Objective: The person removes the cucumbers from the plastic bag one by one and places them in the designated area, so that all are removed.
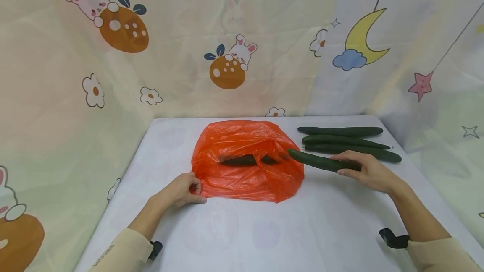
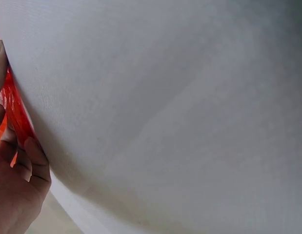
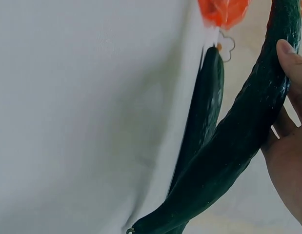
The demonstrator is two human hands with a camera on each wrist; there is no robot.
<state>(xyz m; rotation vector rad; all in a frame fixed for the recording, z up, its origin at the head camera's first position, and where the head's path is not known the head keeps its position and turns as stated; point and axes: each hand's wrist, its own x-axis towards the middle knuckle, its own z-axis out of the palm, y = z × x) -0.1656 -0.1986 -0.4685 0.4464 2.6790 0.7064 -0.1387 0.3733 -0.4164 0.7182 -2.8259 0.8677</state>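
Holding cucumber [image 1: 319, 162] near red bag [image 1: 230, 186], at right of its opening, clamped between thumb and fingers of right hand [image 1: 372, 173]. Pinching bag's left edge with left hand [image 1: 183, 190]. Best to hold edge taut, guide tip clear of folds. Noting three more cucumbers [image 1: 342, 140] beyond, on counter [image 1: 245, 238].

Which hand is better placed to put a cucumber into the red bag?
Probably the right hand: it grips a cucumber whose tip points toward the red bag, while the left hand pinches the bag's left edge.
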